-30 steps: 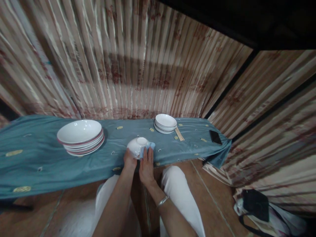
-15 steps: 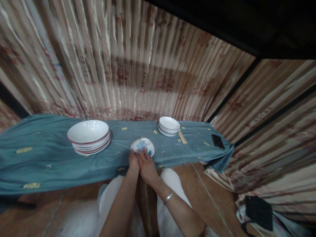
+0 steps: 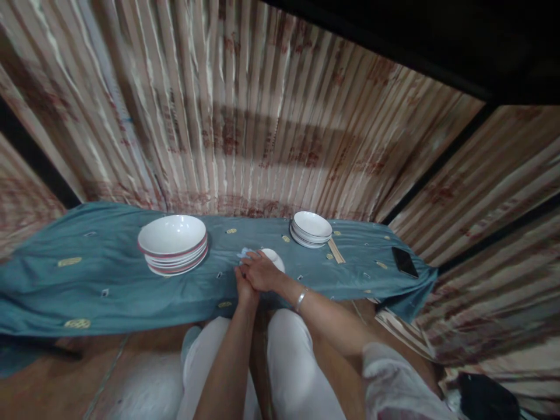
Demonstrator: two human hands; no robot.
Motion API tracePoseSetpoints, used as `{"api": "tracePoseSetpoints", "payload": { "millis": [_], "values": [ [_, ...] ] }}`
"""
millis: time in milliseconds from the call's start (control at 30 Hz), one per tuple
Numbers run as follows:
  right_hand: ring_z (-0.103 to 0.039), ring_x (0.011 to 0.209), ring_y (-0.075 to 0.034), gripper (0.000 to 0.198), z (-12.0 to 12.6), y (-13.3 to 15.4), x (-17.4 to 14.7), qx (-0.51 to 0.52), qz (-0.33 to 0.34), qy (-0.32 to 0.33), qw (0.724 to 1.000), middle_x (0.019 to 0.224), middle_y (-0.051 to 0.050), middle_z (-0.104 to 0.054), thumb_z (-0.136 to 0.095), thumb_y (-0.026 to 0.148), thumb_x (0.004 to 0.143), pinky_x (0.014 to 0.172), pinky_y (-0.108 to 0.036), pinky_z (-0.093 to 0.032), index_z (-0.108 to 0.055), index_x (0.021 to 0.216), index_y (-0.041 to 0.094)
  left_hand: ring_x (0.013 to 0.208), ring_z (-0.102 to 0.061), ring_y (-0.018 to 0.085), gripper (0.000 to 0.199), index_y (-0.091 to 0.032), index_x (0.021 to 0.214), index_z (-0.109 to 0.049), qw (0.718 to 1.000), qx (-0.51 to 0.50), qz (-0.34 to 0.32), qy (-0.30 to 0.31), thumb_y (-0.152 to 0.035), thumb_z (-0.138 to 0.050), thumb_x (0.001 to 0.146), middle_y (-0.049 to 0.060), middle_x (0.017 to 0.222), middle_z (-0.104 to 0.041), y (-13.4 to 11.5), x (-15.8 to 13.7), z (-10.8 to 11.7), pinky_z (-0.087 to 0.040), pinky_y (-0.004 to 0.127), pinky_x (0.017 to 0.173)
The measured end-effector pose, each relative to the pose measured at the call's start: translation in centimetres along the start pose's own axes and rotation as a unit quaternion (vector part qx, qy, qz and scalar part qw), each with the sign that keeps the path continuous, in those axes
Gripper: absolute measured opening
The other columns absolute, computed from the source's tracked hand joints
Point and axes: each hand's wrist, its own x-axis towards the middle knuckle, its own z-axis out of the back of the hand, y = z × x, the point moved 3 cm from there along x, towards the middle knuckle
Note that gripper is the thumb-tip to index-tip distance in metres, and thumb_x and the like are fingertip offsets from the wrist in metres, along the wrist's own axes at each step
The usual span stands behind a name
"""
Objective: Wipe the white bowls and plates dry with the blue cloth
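Curtains [image 3: 245, 116] bearing red print too blurred to read hang behind the red-rimmed dish stack [image 3: 174, 248], right of which the right hand [image 3: 262, 273] covers a blue cloth [image 3: 243, 253] and white bowl [image 3: 275, 260], touching the left hand [image 3: 245, 287], whether either's fingers clamp I cannot tell.

Pretty dim in here. Curtain [image 3: 262, 81] behind the worktop [image 3: 131, 303] has a broad shadow band across it, the larger bowl stack [image 3: 172, 244] on the worktop catches small glints, pale glare on the floor [image 3: 144, 373] below it. Kinda soft overall, edges stretched.
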Motion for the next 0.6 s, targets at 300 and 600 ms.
{"api": "tracePoseSetpoints", "payload": {
  "millis": [300,600],
  "values": [
    [-0.063,0.082,-0.020,0.022,-1.6,-5.2,4.0,0.146,-0.152,0.025,0.977,0.088,-0.016,-0.072,-0.051,0.013,0.086,0.077,-0.031,-0.042,-0.072,0.079,0.014,0.091,-0.069,0.018,0.027,-0.013,0.097,-0.066,0.995,-0.011,-0.024,-0.096,-0.019,-0.040,0.092,0.010,0.091,-0.072,0.5,0.5,-0.1,-0.052,0.031,0.087],
    [-0.047,0.055,-0.011,0.030,-3.6,-11.7,2.7,0.412,-0.253,-0.078,0.872,0.051,0.002,-0.055,-0.061,0.017,0.076,0.060,-0.024,-0.037,-0.058,0.047,0.018,0.096,-0.068,0.023,0.021,-0.013,0.091,-0.065,0.989,0.024,-0.013,-0.144,-0.016,-0.044,0.090,0.012,0.092,-0.071,1.2,1.6,0.3,-0.054,0.036,0.086]
  ]
}}
